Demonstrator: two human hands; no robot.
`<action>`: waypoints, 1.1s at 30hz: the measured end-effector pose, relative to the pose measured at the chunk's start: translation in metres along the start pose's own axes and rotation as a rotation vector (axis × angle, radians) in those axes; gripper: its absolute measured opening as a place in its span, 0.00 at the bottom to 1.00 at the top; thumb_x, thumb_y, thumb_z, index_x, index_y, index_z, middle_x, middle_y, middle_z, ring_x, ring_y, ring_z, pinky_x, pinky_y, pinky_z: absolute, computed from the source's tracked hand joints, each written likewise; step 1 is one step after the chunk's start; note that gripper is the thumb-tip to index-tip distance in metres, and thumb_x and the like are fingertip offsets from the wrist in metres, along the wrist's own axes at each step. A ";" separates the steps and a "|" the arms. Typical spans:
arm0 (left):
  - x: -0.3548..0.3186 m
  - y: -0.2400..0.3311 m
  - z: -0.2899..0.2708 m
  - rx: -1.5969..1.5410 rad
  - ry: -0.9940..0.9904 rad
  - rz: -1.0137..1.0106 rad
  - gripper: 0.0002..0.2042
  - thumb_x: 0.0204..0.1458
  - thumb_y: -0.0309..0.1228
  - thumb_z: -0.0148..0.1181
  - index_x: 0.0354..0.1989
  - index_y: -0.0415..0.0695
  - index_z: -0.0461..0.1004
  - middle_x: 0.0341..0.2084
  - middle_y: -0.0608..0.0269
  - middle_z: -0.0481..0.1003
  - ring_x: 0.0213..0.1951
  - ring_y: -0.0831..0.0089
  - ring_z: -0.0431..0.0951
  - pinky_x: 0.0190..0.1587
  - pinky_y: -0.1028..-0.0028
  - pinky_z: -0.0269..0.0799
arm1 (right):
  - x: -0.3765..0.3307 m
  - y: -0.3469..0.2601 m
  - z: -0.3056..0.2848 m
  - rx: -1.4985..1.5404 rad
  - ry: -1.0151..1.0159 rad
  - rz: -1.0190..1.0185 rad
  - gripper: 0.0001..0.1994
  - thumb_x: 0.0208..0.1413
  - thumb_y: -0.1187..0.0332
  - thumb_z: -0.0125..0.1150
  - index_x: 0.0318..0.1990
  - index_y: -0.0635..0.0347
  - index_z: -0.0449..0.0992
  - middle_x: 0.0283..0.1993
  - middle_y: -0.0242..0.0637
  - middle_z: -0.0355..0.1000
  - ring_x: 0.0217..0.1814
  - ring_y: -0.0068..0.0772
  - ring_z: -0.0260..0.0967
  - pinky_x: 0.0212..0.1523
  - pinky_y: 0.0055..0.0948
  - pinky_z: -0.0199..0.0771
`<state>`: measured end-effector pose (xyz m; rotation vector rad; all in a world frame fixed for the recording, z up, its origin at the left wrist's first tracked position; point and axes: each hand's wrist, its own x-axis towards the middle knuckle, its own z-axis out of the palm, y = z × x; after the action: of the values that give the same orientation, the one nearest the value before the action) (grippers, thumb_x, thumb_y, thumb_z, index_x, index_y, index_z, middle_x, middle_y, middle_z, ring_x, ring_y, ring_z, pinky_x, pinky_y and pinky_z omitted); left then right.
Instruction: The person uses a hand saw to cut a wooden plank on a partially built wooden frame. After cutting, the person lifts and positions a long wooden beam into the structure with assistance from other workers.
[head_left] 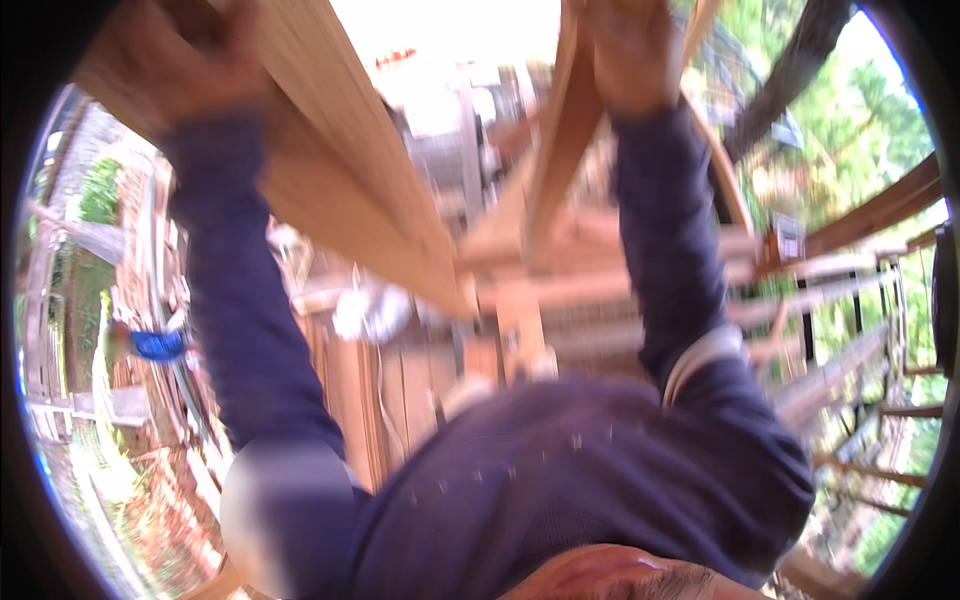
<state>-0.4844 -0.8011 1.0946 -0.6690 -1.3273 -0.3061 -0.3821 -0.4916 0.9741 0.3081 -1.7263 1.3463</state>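
Observation:
Both my arms, in dark blue sleeves, reach up to the top of the head view, and the picture is smeared by motion. At the upper left, my left hand (205, 75) is closed on a wide wooden board (350, 180) that slants down toward the middle. On the right, my right hand (632, 60) grips a narrower wooden plank (565, 140) near its upper part. The top edge of the picture cuts off the fingertips of both hands. The lower ends of both timbers come close to a horizontal wooden beam (600, 285).
Upright wooden boards (405, 390) and a white bundle (370, 312) lie beyond my chest. Wooden railings (840, 300) run along the right, with greenery and a tree trunk (795, 75) past them. A blue object (158, 345) is among cluttered timber on the left.

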 end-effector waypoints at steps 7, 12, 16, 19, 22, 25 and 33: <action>-0.012 0.043 -0.015 -0.072 -0.149 -0.182 0.37 0.44 0.33 0.63 0.69 0.42 0.65 0.72 0.42 0.58 0.73 0.39 0.55 0.73 0.37 0.46 | 0.008 0.004 -0.001 0.087 0.053 0.023 0.48 0.46 0.73 0.75 0.75 0.69 0.54 0.63 0.49 0.73 0.63 0.33 0.72 0.63 0.30 0.71; 0.009 0.048 -0.022 -0.034 -0.144 -0.201 0.39 0.43 0.32 0.63 0.69 0.40 0.64 0.70 0.40 0.59 0.73 0.39 0.56 0.73 0.39 0.48 | 0.025 -0.025 -0.006 -0.056 0.050 -0.011 0.49 0.47 0.70 0.75 0.76 0.65 0.53 0.61 0.51 0.75 0.60 0.35 0.75 0.60 0.32 0.74; 0.008 0.046 -0.045 -0.063 -0.138 -0.196 0.40 0.41 0.32 0.64 0.69 0.39 0.64 0.70 0.39 0.59 0.72 0.38 0.56 0.74 0.40 0.49 | 0.005 -0.047 0.001 -0.140 0.051 -0.043 0.49 0.48 0.69 0.75 0.76 0.63 0.53 0.61 0.50 0.75 0.60 0.35 0.76 0.58 0.32 0.75; 0.012 0.046 -0.049 -0.051 -0.125 -0.199 0.40 0.41 0.32 0.65 0.69 0.39 0.64 0.70 0.39 0.59 0.73 0.39 0.56 0.74 0.40 0.49 | 0.008 -0.047 0.005 -0.096 0.097 -0.095 0.46 0.47 0.68 0.76 0.75 0.61 0.58 0.57 0.47 0.78 0.57 0.34 0.78 0.56 0.33 0.77; 0.012 0.049 -0.050 -0.042 -0.131 -0.204 0.39 0.42 0.31 0.64 0.69 0.39 0.65 0.70 0.40 0.59 0.73 0.39 0.56 0.74 0.41 0.49 | 0.008 -0.048 0.004 -0.082 0.111 -0.089 0.45 0.46 0.68 0.77 0.74 0.60 0.60 0.56 0.46 0.79 0.56 0.33 0.78 0.55 0.33 0.77; 0.013 0.050 -0.050 -0.059 -0.130 -0.200 0.38 0.42 0.30 0.64 0.68 0.39 0.65 0.70 0.41 0.60 0.72 0.38 0.56 0.73 0.43 0.51 | 0.010 -0.047 0.004 -0.084 0.098 -0.083 0.45 0.46 0.69 0.77 0.74 0.60 0.60 0.57 0.45 0.78 0.57 0.31 0.77 0.56 0.32 0.77; 0.016 0.053 -0.060 -0.082 -0.109 -0.179 0.37 0.45 0.31 0.64 0.68 0.38 0.65 0.70 0.39 0.59 0.72 0.37 0.57 0.72 0.43 0.54 | 0.003 -0.058 0.005 -0.003 0.061 -0.053 0.45 0.46 0.71 0.76 0.74 0.60 0.61 0.58 0.43 0.78 0.58 0.29 0.76 0.57 0.32 0.76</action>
<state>-0.4037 -0.7936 1.0901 -0.6440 -1.4883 -0.4766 -0.3476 -0.5166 1.0144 0.3065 -1.6589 1.3014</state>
